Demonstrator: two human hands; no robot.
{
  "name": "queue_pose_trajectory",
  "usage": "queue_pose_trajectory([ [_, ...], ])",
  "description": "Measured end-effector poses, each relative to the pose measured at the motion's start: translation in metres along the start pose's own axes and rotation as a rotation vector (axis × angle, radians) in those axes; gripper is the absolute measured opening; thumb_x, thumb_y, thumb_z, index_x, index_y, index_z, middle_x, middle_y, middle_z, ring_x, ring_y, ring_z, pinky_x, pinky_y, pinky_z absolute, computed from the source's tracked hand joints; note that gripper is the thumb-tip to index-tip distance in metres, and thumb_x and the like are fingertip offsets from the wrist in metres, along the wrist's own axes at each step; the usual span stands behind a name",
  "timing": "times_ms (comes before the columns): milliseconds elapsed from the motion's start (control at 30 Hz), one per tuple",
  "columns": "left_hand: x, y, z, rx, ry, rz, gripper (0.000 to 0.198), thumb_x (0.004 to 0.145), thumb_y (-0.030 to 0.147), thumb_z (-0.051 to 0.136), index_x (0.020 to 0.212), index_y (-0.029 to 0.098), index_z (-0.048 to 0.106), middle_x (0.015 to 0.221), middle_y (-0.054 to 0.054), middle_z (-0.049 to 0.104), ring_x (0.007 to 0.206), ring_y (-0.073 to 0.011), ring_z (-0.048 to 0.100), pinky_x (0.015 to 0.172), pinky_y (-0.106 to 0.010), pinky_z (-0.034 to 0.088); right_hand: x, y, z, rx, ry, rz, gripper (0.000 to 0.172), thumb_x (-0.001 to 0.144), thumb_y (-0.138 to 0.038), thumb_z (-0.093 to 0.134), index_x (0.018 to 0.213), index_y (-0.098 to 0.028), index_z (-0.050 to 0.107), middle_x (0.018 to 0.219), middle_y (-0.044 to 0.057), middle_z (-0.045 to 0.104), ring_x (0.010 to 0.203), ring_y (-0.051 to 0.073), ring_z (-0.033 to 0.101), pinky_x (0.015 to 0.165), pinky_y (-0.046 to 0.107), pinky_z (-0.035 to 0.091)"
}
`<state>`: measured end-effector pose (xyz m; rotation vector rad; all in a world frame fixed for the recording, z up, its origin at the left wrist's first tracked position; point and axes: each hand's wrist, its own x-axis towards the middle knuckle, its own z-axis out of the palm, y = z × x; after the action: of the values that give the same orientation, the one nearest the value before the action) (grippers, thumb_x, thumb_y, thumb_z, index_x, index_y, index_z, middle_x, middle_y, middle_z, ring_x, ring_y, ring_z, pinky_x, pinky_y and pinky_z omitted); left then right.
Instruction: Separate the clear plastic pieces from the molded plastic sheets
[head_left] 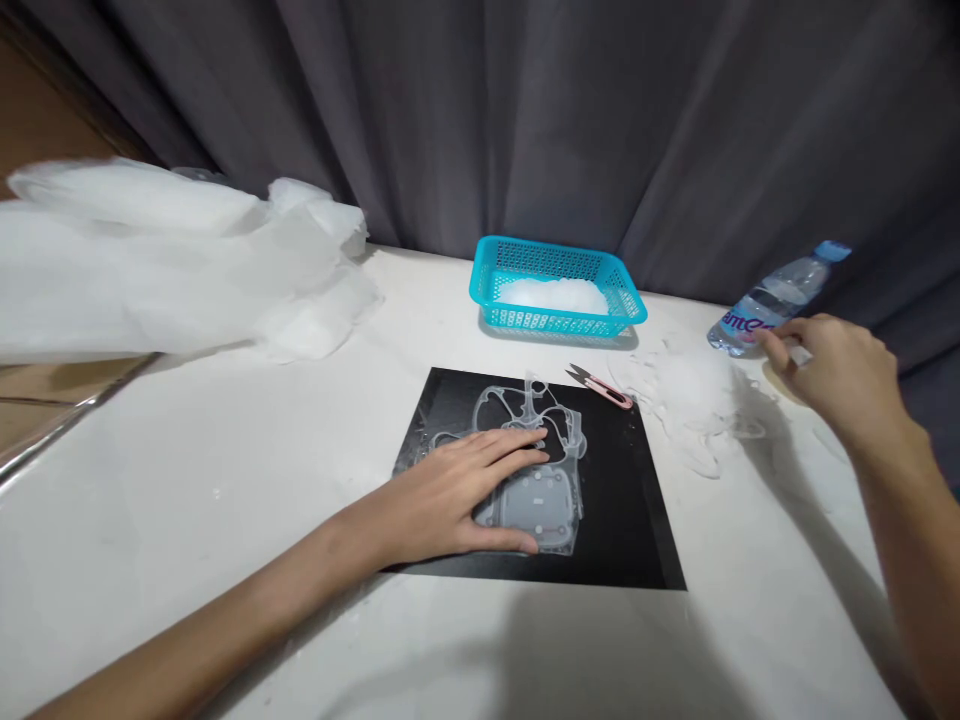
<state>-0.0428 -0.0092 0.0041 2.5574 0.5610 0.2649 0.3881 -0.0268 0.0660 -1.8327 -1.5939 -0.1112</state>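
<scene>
My left hand (487, 480) lies flat with its fingers spread on a clear, rubbery-looking piece (536, 505) with rounded outlines and cut-out loops. Part of that piece is hidden beneath my palm. It rests on a black mat (622, 520). Raised over the right side of the table, my right hand (840, 375) has its fingers closed in a pinch, in front of the water bottle (776, 295) as I see it. What the pinch holds, if anything, I cannot make out. Pink-handled thread snips (600, 386) lie at the mat's upper right edge, blades pointing away.
A blue plastic basket (559, 325) with white material (555, 294) stands at the back. Clear trimmed scraps (697, 400) are heaped right of the mat. A large bundle of white plastic bags (180, 265) fills the back left. A grey curtain (450, 110) hangs behind the white table (187, 480).
</scene>
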Motion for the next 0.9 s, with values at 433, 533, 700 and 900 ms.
queue_pose_trajectory([
  [433, 0.002, -0.001, -0.013, 0.294, 0.148, 0.251, 0.031, 0.101, 0.045, 0.063, 0.112, 0.017, 0.070, 0.111, -0.012, 0.072, 0.098, -0.0253, 0.067, 0.089, -0.038, 0.050, -0.086, -0.140, 0.044, 0.539, -0.913, -0.446, 0.022, 0.106, -0.030, 0.053, 0.119, -0.026, 0.070, 0.108, 0.002, 0.076, 0.095, 0.019, 0.072, 0.084, 0.031, 0.057],
  [533, -0.007, 0.014, -0.003, 0.324, 0.142, 0.302, 0.020, 0.103, 0.032, 0.061, 0.112, 0.017, 0.070, 0.099, -0.008, 0.073, 0.089, -0.0224, 0.069, 0.083, -0.034, 0.051, -0.094, -0.136, 0.050, 0.607, -0.914, -0.436, 0.019, 0.106, -0.027, 0.053, 0.113, -0.024, 0.070, 0.110, 0.004, 0.074, 0.100, 0.019, 0.070, 0.089, 0.032, 0.056],
  [700, -0.028, 0.027, 0.014, 0.386, 0.234, 0.238, 0.023, 0.105, 0.021, 0.054, 0.121, 0.013, 0.068, 0.106, -0.010, 0.076, 0.096, -0.0236, 0.073, 0.087, -0.034, 0.056, -0.110, -0.132, 0.058, 0.665, -0.818, -0.372, 0.017, 0.103, -0.023, 0.056, 0.111, -0.025, 0.071, 0.111, 0.006, 0.073, 0.098, 0.019, 0.071, 0.089, 0.033, 0.058],
  [900, -0.035, 0.031, 0.022, 0.416, 0.246, 0.179, 0.031, 0.106, 0.026, 0.054, 0.129, 0.010, 0.065, 0.110, -0.013, 0.075, 0.101, -0.0272, 0.073, 0.090, -0.040, 0.060, -0.116, -0.134, 0.069, 0.677, -0.773, -0.326, 0.007, 0.100, -0.026, 0.063, 0.102, -0.023, 0.070, 0.103, 0.004, 0.073, 0.097, 0.019, 0.071, 0.090, 0.033, 0.058],
])
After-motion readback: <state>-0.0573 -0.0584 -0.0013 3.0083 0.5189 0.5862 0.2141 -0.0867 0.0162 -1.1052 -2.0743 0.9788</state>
